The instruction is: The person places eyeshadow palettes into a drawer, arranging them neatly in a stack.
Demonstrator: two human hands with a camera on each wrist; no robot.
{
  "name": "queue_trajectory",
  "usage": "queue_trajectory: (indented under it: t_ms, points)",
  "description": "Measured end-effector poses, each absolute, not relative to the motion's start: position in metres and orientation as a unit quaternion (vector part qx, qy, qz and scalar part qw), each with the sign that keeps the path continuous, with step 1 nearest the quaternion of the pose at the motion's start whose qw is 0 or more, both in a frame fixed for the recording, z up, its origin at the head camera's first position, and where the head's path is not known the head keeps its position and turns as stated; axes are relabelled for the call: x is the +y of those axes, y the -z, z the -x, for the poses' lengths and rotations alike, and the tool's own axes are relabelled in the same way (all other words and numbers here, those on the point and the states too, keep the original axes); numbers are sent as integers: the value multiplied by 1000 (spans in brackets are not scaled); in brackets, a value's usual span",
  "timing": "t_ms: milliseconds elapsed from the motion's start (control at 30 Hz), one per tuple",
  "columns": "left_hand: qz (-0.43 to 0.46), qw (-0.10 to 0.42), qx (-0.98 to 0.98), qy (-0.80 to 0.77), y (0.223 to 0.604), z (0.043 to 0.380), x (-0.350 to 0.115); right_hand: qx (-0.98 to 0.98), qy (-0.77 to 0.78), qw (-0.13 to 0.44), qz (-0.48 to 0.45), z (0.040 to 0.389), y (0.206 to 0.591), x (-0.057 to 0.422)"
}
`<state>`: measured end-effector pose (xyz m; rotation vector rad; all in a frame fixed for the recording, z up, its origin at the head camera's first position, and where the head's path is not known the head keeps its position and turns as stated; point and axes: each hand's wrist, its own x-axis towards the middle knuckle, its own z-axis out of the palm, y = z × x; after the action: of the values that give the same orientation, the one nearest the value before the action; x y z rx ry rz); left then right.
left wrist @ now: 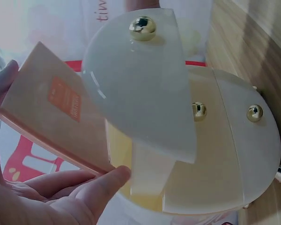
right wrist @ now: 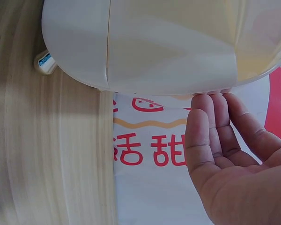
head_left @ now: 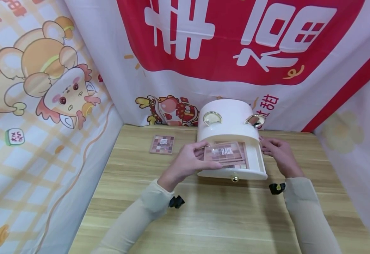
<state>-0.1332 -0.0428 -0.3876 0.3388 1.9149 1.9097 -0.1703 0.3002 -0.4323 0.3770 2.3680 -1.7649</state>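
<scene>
My left hand (head_left: 185, 161) grips a pinkish eyeshadow palette (head_left: 222, 152) with a clear lid by its left end. The palette is above the pulled-out drawer (head_left: 232, 173) of a white rounded storage box (head_left: 226, 121). In the left wrist view, the underside of the palette (left wrist: 42, 101) carries an orange label, and my thumb and fingers hold its edges. Another palette (head_left: 246, 163) shows beneath it inside the drawer. My right hand (head_left: 281, 153) touches the box's right side; the right wrist view shows its fingertips (right wrist: 202, 102) against the white wall, fingers extended.
Another eyeshadow palette (head_left: 161, 144) lies flat on the wooden table (head_left: 216, 218), left of the box. Gold rings (head_left: 212, 119) stand on the box's upper part, and a gold knob (left wrist: 143, 28) sits on the drawer front. Printed cloth (head_left: 172, 84) hangs close behind.
</scene>
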Motion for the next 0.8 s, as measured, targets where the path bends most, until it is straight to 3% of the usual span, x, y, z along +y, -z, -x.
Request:
queue_trajectory:
  t_ms: [433,800]
  points:
    - [-178,111,814,-541,386,141,-21,788,599,77,-120,171,433,302]
    - [-179,93,826,-527,392,149,-2,781,608,77,-120,169,432,301]
